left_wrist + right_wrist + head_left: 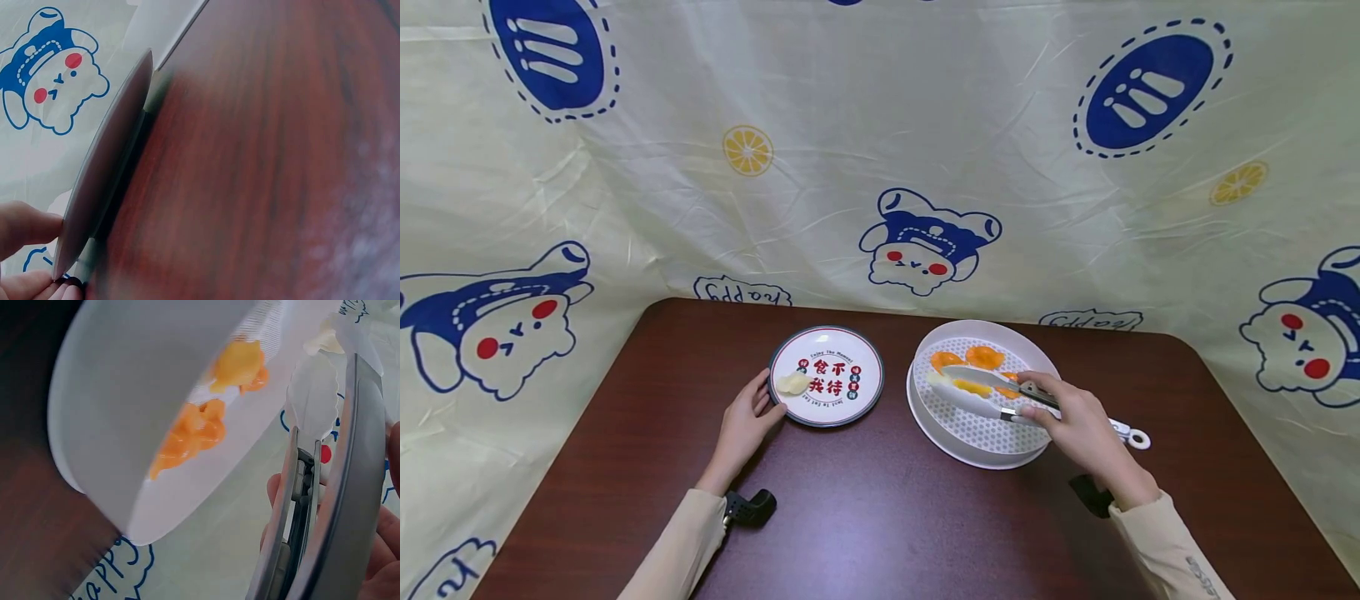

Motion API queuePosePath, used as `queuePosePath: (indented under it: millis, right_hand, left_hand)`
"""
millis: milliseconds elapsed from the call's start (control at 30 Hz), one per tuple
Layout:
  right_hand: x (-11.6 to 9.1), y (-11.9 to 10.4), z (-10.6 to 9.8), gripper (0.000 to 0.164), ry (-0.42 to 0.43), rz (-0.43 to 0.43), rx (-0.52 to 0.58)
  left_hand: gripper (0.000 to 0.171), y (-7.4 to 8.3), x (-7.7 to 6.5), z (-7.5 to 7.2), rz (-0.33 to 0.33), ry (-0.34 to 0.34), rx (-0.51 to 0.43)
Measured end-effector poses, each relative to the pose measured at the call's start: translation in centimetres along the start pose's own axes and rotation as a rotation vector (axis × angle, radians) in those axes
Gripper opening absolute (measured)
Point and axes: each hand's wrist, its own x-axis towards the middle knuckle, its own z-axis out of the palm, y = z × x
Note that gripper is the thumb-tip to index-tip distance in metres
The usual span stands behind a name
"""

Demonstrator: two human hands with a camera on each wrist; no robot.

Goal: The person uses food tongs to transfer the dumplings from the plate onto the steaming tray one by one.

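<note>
My left hand (747,427) holds the left rim of a round white plate (827,410) with red and black lettering; in the left wrist view, the thumb (28,228) and fingers pinch its edge. A pale, dumpling-like piece (793,383) lies on the plate's left side. My right hand (1078,425) grips a pair of tongs (973,402) over a round white container with a perforated tray (988,437). Between the tong tips is a pale piece (326,339). Several orange pieces (985,357) and a yellow one (972,387) lie in the tray.
Both dishes stand near the far edge of a dark brown wooden table (865,517). Behind it hangs a pale printed sheet (820,208) with cartoon figures. Black wrist devices sit at the left cuff (751,508) and the right cuff (1092,496).
</note>
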Motion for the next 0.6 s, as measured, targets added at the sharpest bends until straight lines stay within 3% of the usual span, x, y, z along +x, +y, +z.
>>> queuePosePath:
  millis: [600]
  right_hand:
    - [-0.71,0.76,1.02,0.045,-0.039,0.028,-0.037]
  left_hand:
    - [0.068,0.17,-0.17,0.05,0.010,0.009,-0.010]
